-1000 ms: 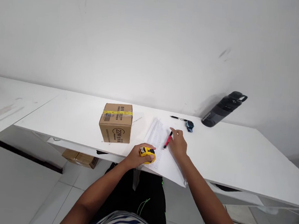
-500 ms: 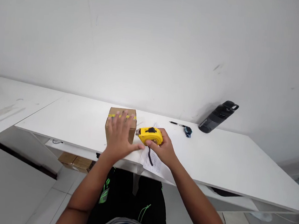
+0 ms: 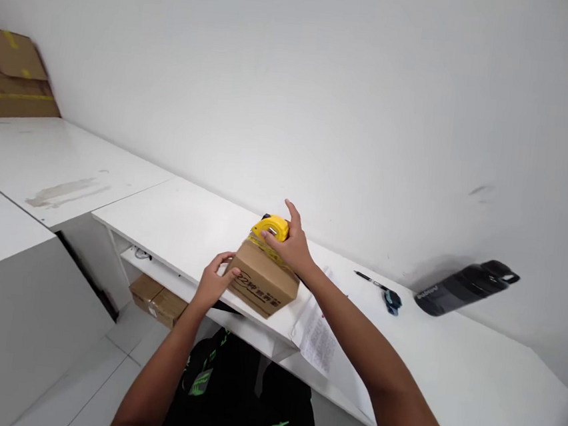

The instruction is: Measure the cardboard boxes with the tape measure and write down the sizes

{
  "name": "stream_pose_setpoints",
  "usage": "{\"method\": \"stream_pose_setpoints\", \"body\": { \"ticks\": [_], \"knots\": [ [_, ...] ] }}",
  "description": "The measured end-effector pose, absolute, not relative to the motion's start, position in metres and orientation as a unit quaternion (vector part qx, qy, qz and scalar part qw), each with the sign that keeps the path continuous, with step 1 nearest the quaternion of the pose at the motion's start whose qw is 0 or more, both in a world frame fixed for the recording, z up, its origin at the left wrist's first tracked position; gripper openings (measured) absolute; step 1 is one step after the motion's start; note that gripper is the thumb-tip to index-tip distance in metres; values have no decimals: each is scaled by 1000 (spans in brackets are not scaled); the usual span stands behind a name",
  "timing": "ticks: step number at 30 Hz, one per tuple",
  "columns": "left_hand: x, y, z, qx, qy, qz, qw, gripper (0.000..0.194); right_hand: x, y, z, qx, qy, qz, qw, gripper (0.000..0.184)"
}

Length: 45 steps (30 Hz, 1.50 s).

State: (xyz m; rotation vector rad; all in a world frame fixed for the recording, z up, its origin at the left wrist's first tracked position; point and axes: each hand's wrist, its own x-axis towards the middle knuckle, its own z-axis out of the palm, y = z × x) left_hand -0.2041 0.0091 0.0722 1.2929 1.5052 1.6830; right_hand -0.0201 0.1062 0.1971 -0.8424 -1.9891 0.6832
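A small brown cardboard box point(image 3: 265, 279) with dark printing stands turned at an angle on the white table, yellow tape along its top. My left hand point(image 3: 216, 280) grips its left end, thumb on the printed face and fingers behind the corner. In my right hand point(image 3: 291, 240) is a yellow tape measure point(image 3: 273, 227), held against the box's far top edge. The thumb presses the case from the near side and the index finger sticks up. Whether any blade is pulled out cannot be made out.
Right of the box lie printed papers point(image 3: 319, 340), a black pen point(image 3: 369, 279) and a dark blue wristwatch point(image 3: 392, 300). A black bottle point(image 3: 465, 289) stands near the wall. Larger cartons point(image 3: 17, 90) are stacked far left; another carton point(image 3: 158, 300) sits below the table.
My left hand has gone from above the box to its left end. The box is turned, its printed side showing. The tape measure has moved from beside the box to its top. The view shifted left.
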Motion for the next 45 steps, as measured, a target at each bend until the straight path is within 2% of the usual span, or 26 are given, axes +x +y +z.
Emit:
{"method": "stream_pose_setpoints", "body": {
  "ticks": [2, 4, 8, 10, 16, 24, 39, 45],
  "knots": [
    [-186, 1, 68, 445, 553, 642, 290, 57, -27, 100, 192, -348, -824, 230, 383, 95],
    [-169, -5, 75, 405, 552, 666, 296, 55, -29, 97, 188, -357, -849, 190, 339, 89],
    [-150, -3, 95, 361, 542, 671, 355, 59, -29, 100, 187, -322, -884, 154, 301, 56],
    [-147, 2, 100, 349, 539, 673, 368, 56, -29, 103, 191, -309, -891, 159, 291, 45],
    [-148, 9, 92, 361, 549, 678, 331, 47, -33, 106, 201, -291, -913, 153, 242, 53],
    [-146, 8, 92, 368, 562, 674, 306, 45, -27, 107, 209, -245, -939, 151, 188, 54],
    [-139, 10, 96, 354, 577, 691, 255, 43, -9, 108, 211, -247, -943, 155, 159, 53],
    [-137, 12, 97, 365, 574, 695, 233, 41, 27, 104, 209, -298, -931, 157, 143, 55]
  ]
}}
